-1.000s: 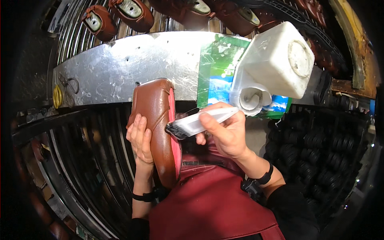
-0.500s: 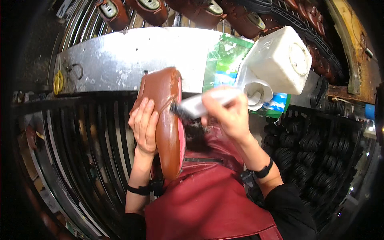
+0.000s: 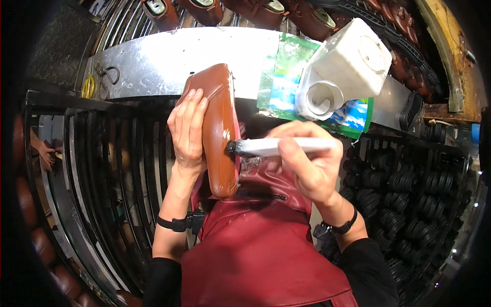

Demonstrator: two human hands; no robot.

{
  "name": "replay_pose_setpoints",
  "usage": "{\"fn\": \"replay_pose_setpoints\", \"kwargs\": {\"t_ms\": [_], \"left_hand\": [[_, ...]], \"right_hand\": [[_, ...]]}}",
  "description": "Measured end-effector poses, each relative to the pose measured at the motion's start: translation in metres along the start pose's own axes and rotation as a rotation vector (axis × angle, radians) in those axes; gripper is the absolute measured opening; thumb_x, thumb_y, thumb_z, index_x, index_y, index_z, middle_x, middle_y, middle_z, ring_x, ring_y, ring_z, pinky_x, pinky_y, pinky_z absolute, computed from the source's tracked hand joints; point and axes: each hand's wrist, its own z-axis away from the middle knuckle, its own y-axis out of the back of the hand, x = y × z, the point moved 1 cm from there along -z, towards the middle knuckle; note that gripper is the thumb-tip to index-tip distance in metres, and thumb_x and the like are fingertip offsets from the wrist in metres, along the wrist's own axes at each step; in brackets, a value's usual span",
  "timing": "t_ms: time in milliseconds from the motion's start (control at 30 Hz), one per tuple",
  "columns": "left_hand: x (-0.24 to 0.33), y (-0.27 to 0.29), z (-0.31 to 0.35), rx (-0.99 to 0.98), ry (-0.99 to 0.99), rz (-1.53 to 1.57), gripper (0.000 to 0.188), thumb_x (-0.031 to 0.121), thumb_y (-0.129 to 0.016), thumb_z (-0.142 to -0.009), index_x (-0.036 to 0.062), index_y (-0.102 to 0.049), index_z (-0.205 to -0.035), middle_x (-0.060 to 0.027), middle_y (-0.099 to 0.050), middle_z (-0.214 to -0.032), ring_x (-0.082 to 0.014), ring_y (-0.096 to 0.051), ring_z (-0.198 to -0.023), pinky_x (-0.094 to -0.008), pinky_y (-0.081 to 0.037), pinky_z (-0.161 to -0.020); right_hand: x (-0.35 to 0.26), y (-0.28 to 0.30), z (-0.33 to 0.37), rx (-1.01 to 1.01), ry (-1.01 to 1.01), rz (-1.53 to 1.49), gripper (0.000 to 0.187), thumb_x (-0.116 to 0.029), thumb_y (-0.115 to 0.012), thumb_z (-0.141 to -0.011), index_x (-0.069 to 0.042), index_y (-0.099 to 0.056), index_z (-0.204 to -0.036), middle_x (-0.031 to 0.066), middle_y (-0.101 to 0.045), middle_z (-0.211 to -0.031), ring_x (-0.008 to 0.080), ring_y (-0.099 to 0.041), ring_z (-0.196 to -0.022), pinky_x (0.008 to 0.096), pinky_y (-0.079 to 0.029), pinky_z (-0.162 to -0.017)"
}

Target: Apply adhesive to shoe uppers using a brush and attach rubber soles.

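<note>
A brown leather shoe upper (image 3: 215, 133) stands on end before me, its side edge turned to the right with a pinkish-red band along it. My left hand (image 3: 188, 130) grips it from the left, fingers wrapped over its side; the thumb is hidden. In my right hand (image 3: 312, 166) is a brush (image 3: 263, 147) with a flat white handle, pinched between thumb and fingers. Its dark bristles touch the upper's right edge, just below a wet white smear on the leather. Beyond the brush, a white plastic jug (image 3: 353, 61) with a wide round mouth lies tilted on the bench.
Under the jug is a green and blue printed sheet (image 3: 279, 77) on the metal bench (image 3: 153, 61). Yellow cord (image 3: 88, 87) hangs at its left end. More brown shoes (image 3: 204, 10) stand behind on a roller rack. Black soles (image 3: 394, 181) fill a right-hand rack. Another person's hand (image 3: 47, 155) shows far left.
The brush has moved down along the upper's edge, leaving a white smear above it. My left hand has shifted up slightly with the upper, and the whole view has shifted a little.
</note>
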Motion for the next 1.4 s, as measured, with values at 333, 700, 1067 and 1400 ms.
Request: {"fn": "replay_pose_setpoints", "kwargs": {"t_ms": [333, 700, 1067, 1400], "left_hand": [[-0.001, 0.007, -0.052, -0.115, 0.094, 0.012, 0.066, 0.013, -0.079, -0.081, -0.0048, -0.059, -0.141, -0.0223, -0.064, -0.14, -0.0365, -0.062, -0.131, -0.0474, -0.042, -0.112], [-0.04, 0.02, -0.144, -0.347, 0.209, 0.381, 0.092, 0.007, -0.091, -0.061, -0.0028, -0.053, -0.144, -0.0219, -0.067, -0.132, -0.0412, -0.063, -0.124, -0.047, -0.046, -0.106], [-0.094, -0.012, -0.075, -0.055, 0.784, 1.207, 0.085, 0.004, -0.088, -0.069, -0.0092, -0.055, -0.146, -0.0181, -0.067, -0.133, -0.0273, -0.064, -0.125, -0.0396, -0.053, -0.107], [-0.016, 0.009, 0.017, -0.094, 1.113, 1.361, 0.071, 0.016, -0.09, -0.069, -0.0093, -0.067, -0.131, -0.0162, -0.076, -0.113, -0.0252, -0.074, -0.105, -0.038, -0.057, -0.1]], "right_hand": [[-0.043, 0.0, -0.021, -0.326, 0.556, 0.283, 0.019, -0.004, -0.076, -0.077, 0.005, -0.068, -0.092, 0.0225, -0.075, -0.091, 0.0296, -0.075, -0.078, 0.0371, -0.062, -0.07], [-0.066, 0.007, -0.126, -0.278, 0.932, 0.308, 0.024, -0.005, -0.071, -0.071, 0.006, -0.068, -0.092, 0.0243, -0.076, -0.098, 0.0327, -0.074, -0.086, 0.0432, -0.058, -0.079], [0.03, 0.066, -0.049, 0.534, 0.225, 0.149, 0.021, -0.016, -0.072, -0.103, 0.004, -0.07, -0.107, 0.0097, -0.073, -0.082, 0.0134, -0.067, -0.065, 0.0248, -0.049, -0.056], [0.045, 0.077, -0.041, 0.772, 0.079, -0.122, 0.022, -0.016, -0.073, -0.102, 0.006, -0.069, -0.098, 0.0092, -0.069, -0.074, 0.0125, -0.064, -0.054, 0.0248, -0.049, -0.043]]}}
